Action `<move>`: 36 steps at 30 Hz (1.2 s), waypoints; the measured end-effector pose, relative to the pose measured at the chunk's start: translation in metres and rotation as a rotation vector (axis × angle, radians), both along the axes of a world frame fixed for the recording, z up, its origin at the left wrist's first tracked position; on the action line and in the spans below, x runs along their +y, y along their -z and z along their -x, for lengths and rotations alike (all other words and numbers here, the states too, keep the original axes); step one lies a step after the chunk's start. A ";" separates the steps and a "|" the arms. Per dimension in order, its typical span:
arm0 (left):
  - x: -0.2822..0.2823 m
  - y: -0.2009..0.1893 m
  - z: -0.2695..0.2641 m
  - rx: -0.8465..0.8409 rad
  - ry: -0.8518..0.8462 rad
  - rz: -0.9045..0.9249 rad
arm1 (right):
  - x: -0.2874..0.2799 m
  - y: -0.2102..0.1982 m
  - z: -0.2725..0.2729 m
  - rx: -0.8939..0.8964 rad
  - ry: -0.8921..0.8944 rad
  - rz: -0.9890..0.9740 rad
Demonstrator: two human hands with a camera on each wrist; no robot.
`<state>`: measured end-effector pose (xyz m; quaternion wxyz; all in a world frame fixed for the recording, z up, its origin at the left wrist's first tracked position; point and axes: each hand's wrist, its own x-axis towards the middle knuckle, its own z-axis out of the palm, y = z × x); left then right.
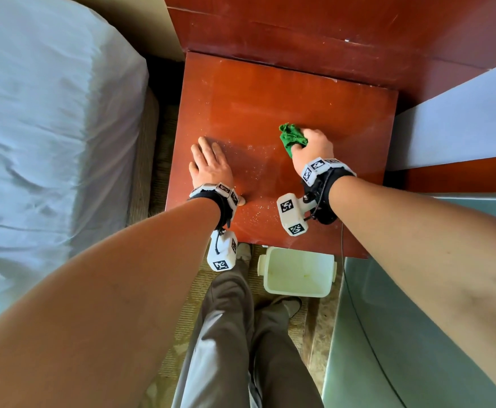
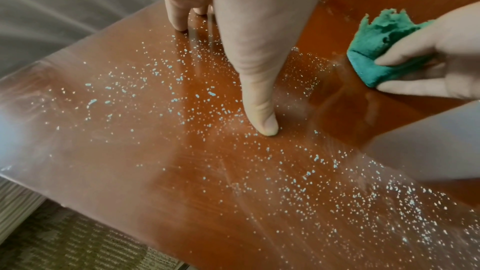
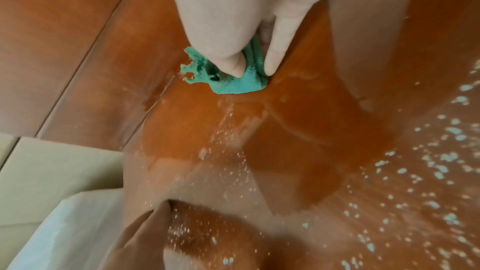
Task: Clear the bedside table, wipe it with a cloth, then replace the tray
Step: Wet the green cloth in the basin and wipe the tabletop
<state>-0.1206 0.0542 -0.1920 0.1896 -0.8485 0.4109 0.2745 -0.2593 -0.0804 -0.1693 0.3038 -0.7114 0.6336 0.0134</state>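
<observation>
The reddish-brown bedside table (image 1: pixel 255 92) has nothing standing on its top and is speckled with white droplets (image 2: pixel 197 98) along its near and left parts. My right hand (image 1: pixel 311 145) grips a bunched green cloth (image 1: pixel 292 136) and presses it on the table's right middle; the cloth (image 3: pixel 233 83) is pinched between thumb and fingers, with a wet smear beside it. My left hand (image 1: pixel 208 163) lies flat on the table's left near part, fingers straight, thumb (image 2: pixel 259 110) touching the wood. No tray is in view.
A bed with pale sheets (image 1: pixel 49 128) lies to the left. A white plastic bin (image 1: pixel 298 270) stands on the carpet under the table's near edge, by my legs. A wooden headboard panel (image 1: pixel 329 25) rises behind the table. A grey-green surface (image 1: pixel 417 334) is at the right.
</observation>
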 end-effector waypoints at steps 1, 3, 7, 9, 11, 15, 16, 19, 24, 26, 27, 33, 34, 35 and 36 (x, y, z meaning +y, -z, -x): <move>0.000 0.002 0.000 -0.005 -0.011 0.018 | 0.002 0.000 -0.006 0.001 -0.043 0.001; -0.001 0.006 0.000 -0.028 -0.039 0.075 | 0.008 0.001 -0.015 -0.012 -0.148 -0.004; -0.002 0.006 0.000 -0.020 -0.054 0.093 | 0.024 0.002 -0.017 -0.045 -0.370 -0.033; -0.002 0.002 0.001 -0.008 -0.046 0.078 | 0.032 0.002 -0.013 -0.041 -0.485 -0.055; 0.000 -0.002 0.002 0.018 -0.035 0.063 | 0.041 0.000 -0.008 -0.010 -0.595 -0.098; 0.002 -0.012 -0.002 0.044 0.003 0.020 | 0.050 -0.004 -0.003 0.040 -0.728 -0.197; 0.002 -0.014 -0.005 0.070 0.006 0.016 | 0.049 -0.006 -0.004 0.065 -0.720 -0.242; -0.001 -0.024 -0.024 0.133 0.003 0.018 | 0.039 -0.011 -0.009 0.073 -0.557 -0.312; 0.002 -0.035 -0.061 0.160 0.092 -0.016 | 0.015 -0.019 -0.024 -0.039 -0.185 -0.109; 0.005 -0.030 -0.070 0.160 0.136 -0.021 | 0.006 -0.015 -0.030 -0.033 -0.100 -0.037; 0.007 -0.027 -0.072 0.154 0.165 -0.023 | 0.002 -0.013 -0.033 -0.021 -0.068 -0.012; 0.015 -0.012 -0.075 0.071 0.281 0.003 | 0.000 -0.003 -0.046 0.079 -0.108 0.024; 0.015 -0.012 -0.075 0.064 0.285 0.000 | 0.003 -0.002 -0.048 0.074 -0.128 0.026; 0.014 -0.013 -0.076 0.061 0.288 -0.006 | 0.006 -0.001 -0.050 0.062 -0.156 0.020; 0.014 -0.013 -0.076 0.058 0.290 -0.010 | 0.009 -0.001 -0.051 0.044 -0.193 0.011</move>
